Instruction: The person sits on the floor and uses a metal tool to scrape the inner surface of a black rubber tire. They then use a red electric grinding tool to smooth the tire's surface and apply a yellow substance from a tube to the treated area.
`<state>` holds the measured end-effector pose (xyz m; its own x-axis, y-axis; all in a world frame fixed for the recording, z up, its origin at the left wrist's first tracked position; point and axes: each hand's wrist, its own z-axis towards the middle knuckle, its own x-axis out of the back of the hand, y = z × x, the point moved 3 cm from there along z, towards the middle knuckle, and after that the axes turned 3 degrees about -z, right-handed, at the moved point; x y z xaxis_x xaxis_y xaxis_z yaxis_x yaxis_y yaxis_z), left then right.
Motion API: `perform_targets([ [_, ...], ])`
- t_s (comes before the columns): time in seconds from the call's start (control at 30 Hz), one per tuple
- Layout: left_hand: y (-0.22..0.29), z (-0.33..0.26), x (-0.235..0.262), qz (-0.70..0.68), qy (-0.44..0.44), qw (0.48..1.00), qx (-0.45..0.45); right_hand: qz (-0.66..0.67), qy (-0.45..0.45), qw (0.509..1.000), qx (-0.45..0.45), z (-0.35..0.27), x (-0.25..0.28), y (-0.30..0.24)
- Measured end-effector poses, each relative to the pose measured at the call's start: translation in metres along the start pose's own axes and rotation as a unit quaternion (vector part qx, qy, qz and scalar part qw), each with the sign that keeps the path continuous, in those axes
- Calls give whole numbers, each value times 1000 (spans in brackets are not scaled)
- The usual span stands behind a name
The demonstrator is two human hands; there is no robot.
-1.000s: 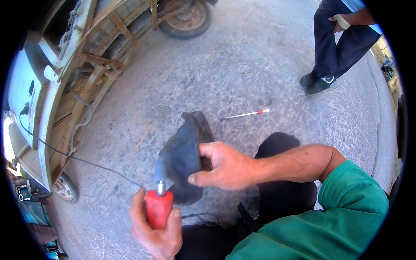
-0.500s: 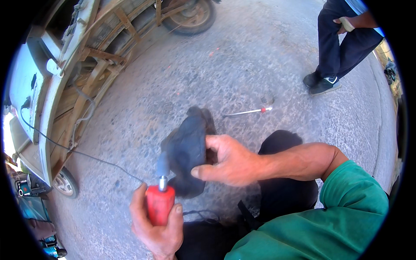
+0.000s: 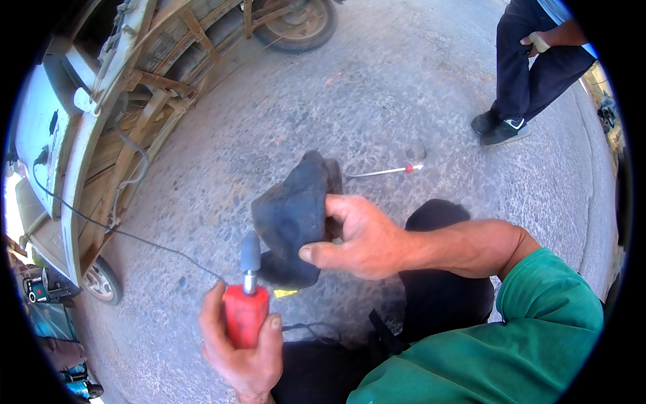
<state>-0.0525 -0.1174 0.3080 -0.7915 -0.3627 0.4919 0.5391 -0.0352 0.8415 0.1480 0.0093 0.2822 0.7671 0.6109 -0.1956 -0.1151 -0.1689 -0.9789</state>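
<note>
My left hand (image 3: pixel 243 357) is wrapped round a red rotary grinder (image 3: pixel 246 313) with a silver collet and a rounded grey grinding tip (image 3: pixel 250 252) pointing up. With my right hand (image 3: pixel 367 239) I pinch the edge of a folded black rubber inner tube (image 3: pixel 289 212), thumb in front and fingers partly hidden behind it. The grey tip stands beside the tube's lower left part; whether they touch, I cannot tell. A small yellow piece (image 3: pixel 285 293) shows just below the tube.
On the paved ground lies a long metal rod with a red part (image 3: pixel 409 169). A dark cable (image 3: pixel 134 237) stretches from the worn wooden-framed vehicle (image 3: pixel 158 84) on the left toward my left hand. Another person (image 3: pixel 521 81) stands at the upper right. Tools (image 3: pixel 40 286) crowd the left edge.
The inner tube has shifted slightly up and turned in my right hand. The yellow piece has come into sight. The grinder has tipped slightly left, and its tip looks sharper.
</note>
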Motion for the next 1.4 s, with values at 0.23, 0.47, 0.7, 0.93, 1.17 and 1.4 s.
perform_targets([
  [0.23, 0, -3, -2, -18, -13, 1000, -9, -25, 30, 999, 15, 0, -1, -4],
  [0.47, 7, -1, -2, 12, -24, 1000, -15, -9, 38, 999, 15, -1, -2, -1],
  [0.7, 6, 0, -3, 56, -33, 997, -46, -8, 24, 999, 29, 1, -4, 2],
  [0.93, 6, 3, -4, 61, -34, 997, -37, -2, 20, 1000, -10, -1, -5, 4],
  [1.17, 15, 4, -7, 61, -49, 997, 8, -57, 2, 998, -5, -4, -10, -3],
  [1.4, 15, 6, -7, 58, -55, 997, 12, -76, -19, 997, -26, -4, -9, 3],
])
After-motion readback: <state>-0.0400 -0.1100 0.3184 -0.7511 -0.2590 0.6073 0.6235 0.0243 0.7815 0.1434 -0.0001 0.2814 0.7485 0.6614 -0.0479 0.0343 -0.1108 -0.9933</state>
